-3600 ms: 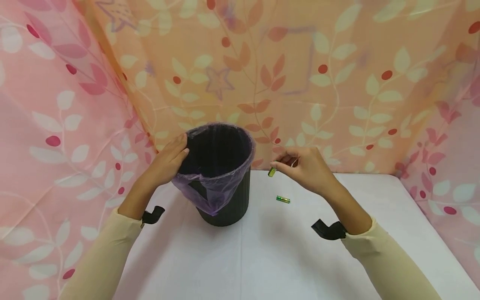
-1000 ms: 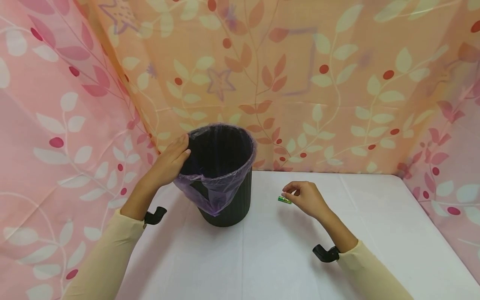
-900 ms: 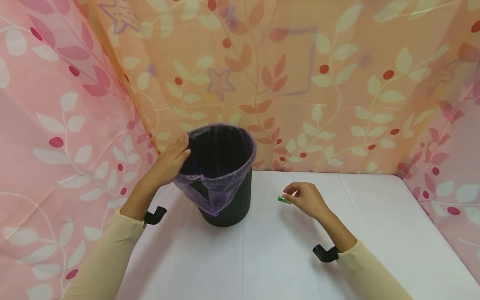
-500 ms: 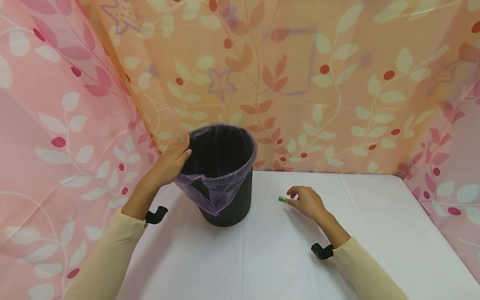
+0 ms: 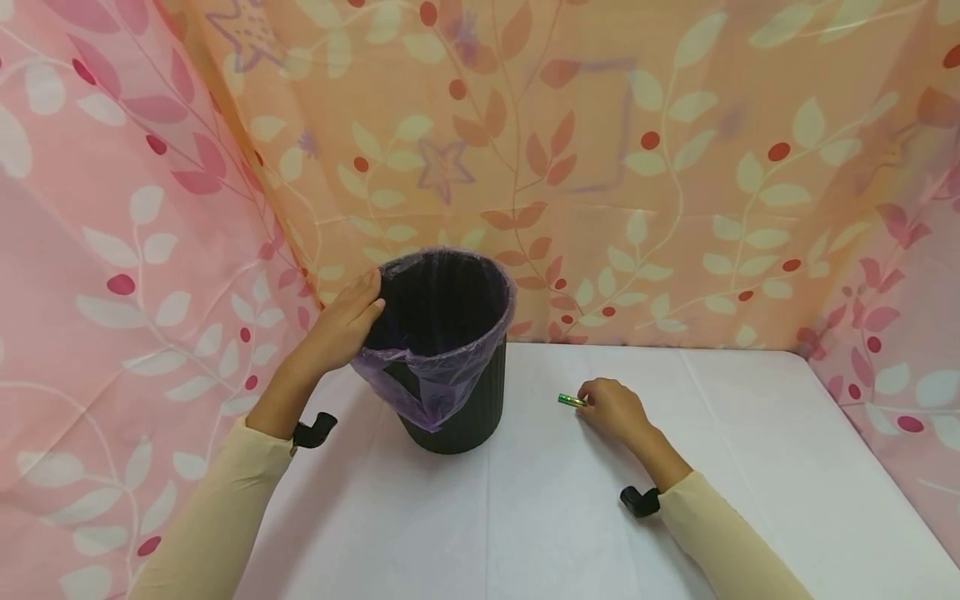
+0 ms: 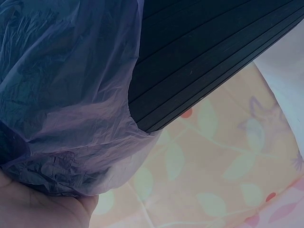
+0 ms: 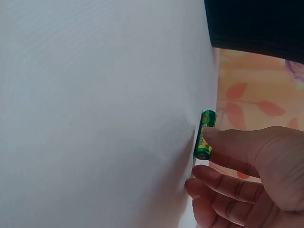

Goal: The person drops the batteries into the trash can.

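Observation:
A black trash bin (image 5: 491,392) stands upright on the table, lined with a thin purple bag (image 5: 435,396) folded over its rim. My left hand (image 5: 341,325) holds the bin's left rim over the bag; in the left wrist view part of that hand (image 6: 42,206) lies under the crinkled plastic, and its fingers are hidden. To the right of the bin, my right hand (image 5: 613,408) pinches a small green and gold battery (image 5: 572,401) at table height. In the right wrist view my thumb presses the battery (image 7: 205,135), while the other fingers curl below.
White cloth covers the table (image 5: 555,508). An orange leaf-patterned curtain (image 5: 600,167) hangs along the back edge, with pink patterned curtains (image 5: 127,333) at both sides. The inside of the bin is too dark to make out its contents.
Earlier, my right hand held another battery near the bin; that one is out of sight. The hand has since come down and taken hold of the battery on the table. The left hand stays put.

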`<state>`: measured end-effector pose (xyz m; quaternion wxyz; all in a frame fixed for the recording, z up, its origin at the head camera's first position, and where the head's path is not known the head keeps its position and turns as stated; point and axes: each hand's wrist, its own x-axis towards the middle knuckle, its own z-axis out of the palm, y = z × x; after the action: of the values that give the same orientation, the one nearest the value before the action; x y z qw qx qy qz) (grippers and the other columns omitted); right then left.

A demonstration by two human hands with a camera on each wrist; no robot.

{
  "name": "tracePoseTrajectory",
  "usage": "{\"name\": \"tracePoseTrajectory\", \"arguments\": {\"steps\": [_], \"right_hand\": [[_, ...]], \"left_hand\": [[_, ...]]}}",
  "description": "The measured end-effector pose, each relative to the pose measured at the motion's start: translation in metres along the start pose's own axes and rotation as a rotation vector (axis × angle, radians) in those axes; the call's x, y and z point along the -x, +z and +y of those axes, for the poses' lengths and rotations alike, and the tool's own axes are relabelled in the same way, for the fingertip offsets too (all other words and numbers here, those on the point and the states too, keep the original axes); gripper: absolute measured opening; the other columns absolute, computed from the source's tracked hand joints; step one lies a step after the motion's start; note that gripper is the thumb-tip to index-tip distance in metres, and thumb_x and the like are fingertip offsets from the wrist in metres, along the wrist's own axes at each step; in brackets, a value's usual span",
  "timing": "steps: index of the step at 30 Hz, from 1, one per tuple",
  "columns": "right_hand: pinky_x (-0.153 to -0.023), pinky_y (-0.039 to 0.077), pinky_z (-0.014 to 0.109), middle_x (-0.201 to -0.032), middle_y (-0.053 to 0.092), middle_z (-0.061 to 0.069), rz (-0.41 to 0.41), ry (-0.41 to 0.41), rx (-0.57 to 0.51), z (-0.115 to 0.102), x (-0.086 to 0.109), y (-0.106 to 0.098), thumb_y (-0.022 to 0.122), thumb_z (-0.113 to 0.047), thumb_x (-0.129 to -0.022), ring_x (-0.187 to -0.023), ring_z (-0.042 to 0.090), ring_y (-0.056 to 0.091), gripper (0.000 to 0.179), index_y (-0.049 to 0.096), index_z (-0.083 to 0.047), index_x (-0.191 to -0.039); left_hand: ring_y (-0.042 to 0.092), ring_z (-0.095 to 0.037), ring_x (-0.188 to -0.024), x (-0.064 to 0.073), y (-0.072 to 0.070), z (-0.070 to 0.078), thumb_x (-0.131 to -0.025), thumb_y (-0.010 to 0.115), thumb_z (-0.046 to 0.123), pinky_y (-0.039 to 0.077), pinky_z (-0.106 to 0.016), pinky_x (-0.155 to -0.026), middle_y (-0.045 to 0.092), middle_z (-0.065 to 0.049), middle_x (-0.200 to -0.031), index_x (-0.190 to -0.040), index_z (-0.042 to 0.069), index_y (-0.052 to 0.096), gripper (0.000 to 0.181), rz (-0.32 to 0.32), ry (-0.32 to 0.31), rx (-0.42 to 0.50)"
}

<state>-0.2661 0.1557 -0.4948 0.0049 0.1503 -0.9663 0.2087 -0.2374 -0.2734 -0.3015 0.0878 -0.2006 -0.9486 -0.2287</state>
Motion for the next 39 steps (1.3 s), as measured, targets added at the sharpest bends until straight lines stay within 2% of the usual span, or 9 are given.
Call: {"name": "tracePoseTrajectory", "arguments": {"steps": [7, 14, 19, 25, 39], "right_hand": [[-0.06, 0.046, 0.036, -0.076, 0.06, 0.0, 0.002, -0.004, -0.002, 0.001, -0.002, 0.006, 0.08, -0.014, -0.085, -0.07, 0.018, 0.054, 0.006, 0.075, -0.01, -0.086], [-0.061, 0.046, 0.033, -0.073, 0.061, -0.004, -0.005, -0.007, -0.014, 0.001, -0.003, 0.009, 0.081, -0.017, -0.087, -0.069, 0.015, 0.054, 0.01, 0.073, -0.014, -0.082], [-0.064, 0.049, 0.036, -0.076, 0.065, -0.004, -0.001, -0.019, -0.077, -0.005, 0.001, -0.002, 0.078, -0.015, -0.088, -0.072, 0.016, 0.058, 0.008, 0.073, -0.013, -0.082], [-0.065, 0.052, 0.036, -0.079, 0.069, -0.003, 0.048, -0.086, -0.105, -0.014, 0.004, -0.019, 0.079, -0.012, -0.087, -0.076, 0.016, 0.062, 0.004, 0.074, -0.01, -0.087], [-0.06, 0.049, 0.03, -0.073, 0.066, -0.009, 0.119, -0.158, -0.125, -0.043, 0.015, -0.051, 0.079, -0.015, -0.087, -0.069, 0.011, 0.06, 0.005, 0.075, -0.013, -0.088]], "left_hand": [[0.009, -0.039, -0.154, -0.001, 0.0, 0.001, -0.109, 0.034, 0.022, 0.004, -0.049, -0.126, 0.013, -0.025, -0.165, -0.156, -0.009, 0.018, 0.058, -0.008, -0.003, 0.006], [0.009, -0.04, -0.154, -0.001, 0.0, 0.0, -0.109, 0.035, 0.02, 0.006, -0.051, -0.125, 0.013, -0.027, -0.164, -0.155, -0.011, 0.019, 0.058, -0.007, 0.004, 0.008], [0.008, -0.04, -0.154, -0.001, -0.001, 0.0, -0.109, 0.034, 0.02, 0.006, -0.051, -0.125, 0.012, -0.027, -0.165, -0.155, -0.01, 0.018, 0.058, -0.017, -0.006, 0.007], [0.007, -0.04, -0.154, -0.001, -0.002, 0.001, -0.109, 0.034, 0.021, 0.005, -0.051, -0.125, 0.012, -0.026, -0.165, -0.156, -0.01, 0.017, 0.058, -0.019, -0.009, 0.007], [0.007, -0.04, -0.154, 0.0, -0.002, 0.001, -0.109, 0.034, 0.022, 0.003, -0.049, -0.126, 0.011, -0.026, -0.165, -0.156, -0.01, 0.017, 0.059, -0.022, -0.006, 0.001]]}}
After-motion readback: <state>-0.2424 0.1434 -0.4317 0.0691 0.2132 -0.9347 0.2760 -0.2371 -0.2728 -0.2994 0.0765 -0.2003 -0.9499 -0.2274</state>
